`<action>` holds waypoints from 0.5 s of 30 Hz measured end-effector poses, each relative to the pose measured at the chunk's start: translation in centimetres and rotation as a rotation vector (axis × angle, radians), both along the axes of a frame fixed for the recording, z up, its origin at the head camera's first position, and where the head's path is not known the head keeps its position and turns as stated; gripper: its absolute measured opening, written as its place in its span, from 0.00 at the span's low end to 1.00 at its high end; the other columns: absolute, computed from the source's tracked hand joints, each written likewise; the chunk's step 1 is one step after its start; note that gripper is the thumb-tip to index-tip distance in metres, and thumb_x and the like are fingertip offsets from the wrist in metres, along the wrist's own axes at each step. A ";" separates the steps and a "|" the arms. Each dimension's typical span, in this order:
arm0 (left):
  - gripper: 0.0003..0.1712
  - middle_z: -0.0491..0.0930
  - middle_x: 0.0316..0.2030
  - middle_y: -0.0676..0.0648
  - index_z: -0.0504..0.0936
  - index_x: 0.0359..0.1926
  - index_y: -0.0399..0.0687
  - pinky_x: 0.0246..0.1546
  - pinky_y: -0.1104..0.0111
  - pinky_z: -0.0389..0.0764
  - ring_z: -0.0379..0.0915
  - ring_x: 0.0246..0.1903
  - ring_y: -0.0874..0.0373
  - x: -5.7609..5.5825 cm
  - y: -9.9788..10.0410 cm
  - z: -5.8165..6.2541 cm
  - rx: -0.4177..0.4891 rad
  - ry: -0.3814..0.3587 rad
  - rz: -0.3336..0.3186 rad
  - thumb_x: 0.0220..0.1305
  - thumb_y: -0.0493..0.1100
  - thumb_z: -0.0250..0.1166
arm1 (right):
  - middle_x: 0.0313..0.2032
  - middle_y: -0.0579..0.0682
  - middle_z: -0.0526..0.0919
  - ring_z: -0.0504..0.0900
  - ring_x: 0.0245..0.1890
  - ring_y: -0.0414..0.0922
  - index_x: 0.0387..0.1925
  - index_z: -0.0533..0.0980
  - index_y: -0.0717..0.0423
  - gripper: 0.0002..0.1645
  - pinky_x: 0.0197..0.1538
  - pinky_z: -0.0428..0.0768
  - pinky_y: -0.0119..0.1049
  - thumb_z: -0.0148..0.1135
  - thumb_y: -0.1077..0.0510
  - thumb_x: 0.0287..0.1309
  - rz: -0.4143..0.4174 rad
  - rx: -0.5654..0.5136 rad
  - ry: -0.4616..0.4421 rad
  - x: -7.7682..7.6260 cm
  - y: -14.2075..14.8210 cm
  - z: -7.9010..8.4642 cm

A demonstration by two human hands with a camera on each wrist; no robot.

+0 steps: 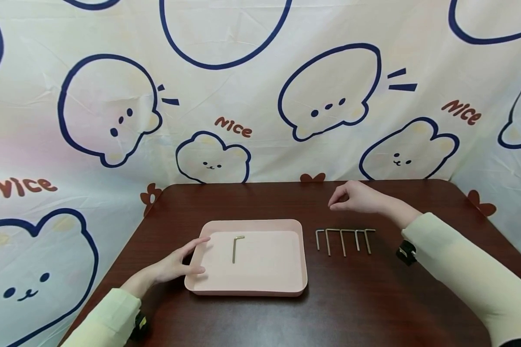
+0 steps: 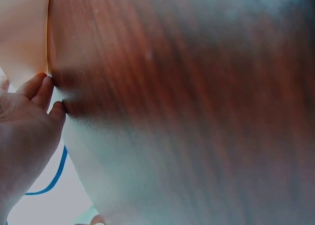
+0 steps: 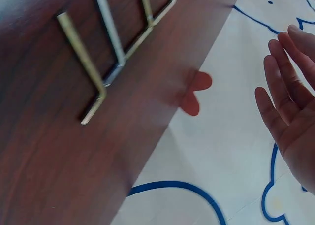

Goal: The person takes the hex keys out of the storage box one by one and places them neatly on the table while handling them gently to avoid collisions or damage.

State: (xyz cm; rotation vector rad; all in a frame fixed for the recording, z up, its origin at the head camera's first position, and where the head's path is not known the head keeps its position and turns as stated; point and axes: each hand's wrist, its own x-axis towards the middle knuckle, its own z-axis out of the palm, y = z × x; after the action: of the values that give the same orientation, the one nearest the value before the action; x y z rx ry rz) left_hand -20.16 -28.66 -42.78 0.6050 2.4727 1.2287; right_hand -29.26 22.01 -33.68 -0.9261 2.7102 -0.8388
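My left hand rests at the left end of a pink tray, its index finger and thumb spread over the rim. In the left wrist view other fingertips touch the tray's outer wall. One brass-coloured hex key lies inside the tray, left of its middle. My right hand hovers over the far right part of the table, holding nothing, with its fingers loosely bent. Nearer to me lie several L-shaped hex keys in a row; the right wrist view shows brass-coloured ones and a silver one.
The dark wooden table reaches back to a cloth backdrop printed with cartoon bears. The row of keys lies just right of the tray, their short arms along the far side. Dark wrist straps sit at the sleeve cuffs.
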 end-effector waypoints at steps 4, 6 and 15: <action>0.46 0.55 0.70 0.33 0.57 0.73 0.44 0.61 0.38 0.50 0.49 0.68 0.35 0.0 0.0 0.0 -0.006 -0.007 0.007 0.59 0.43 0.71 | 0.32 0.43 0.84 0.79 0.33 0.41 0.36 0.86 0.53 0.05 0.38 0.79 0.38 0.67 0.58 0.60 0.024 0.018 -0.002 0.0 -1.4 0.7; 0.46 0.55 0.69 0.33 0.57 0.73 0.44 0.61 0.39 0.50 0.49 0.68 0.36 0.0 -0.1 -0.1 -0.005 -0.011 0.010 0.59 0.43 0.71 | 0.33 0.43 0.84 0.79 0.33 0.41 0.36 0.86 0.53 0.05 0.38 0.79 0.38 0.67 0.58 0.60 0.045 0.026 -0.001 -0.1 -2.1 0.8; 0.45 0.55 0.70 0.33 0.58 0.73 0.45 0.61 0.39 0.50 0.50 0.68 0.37 -0.1 -0.1 -0.2 0.015 -0.013 0.007 0.59 0.43 0.71 | 0.35 0.40 0.84 0.79 0.37 0.39 0.37 0.86 0.51 0.05 0.42 0.77 0.39 0.67 0.56 0.59 0.150 0.039 0.035 0.0 -5.6 0.9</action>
State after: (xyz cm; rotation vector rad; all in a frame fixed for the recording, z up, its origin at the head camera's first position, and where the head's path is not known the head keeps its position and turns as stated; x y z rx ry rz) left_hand -20.30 -28.77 -43.00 0.5905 2.4595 1.2508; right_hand -29.30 16.43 -32.74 -1.1293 2.6354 -0.7444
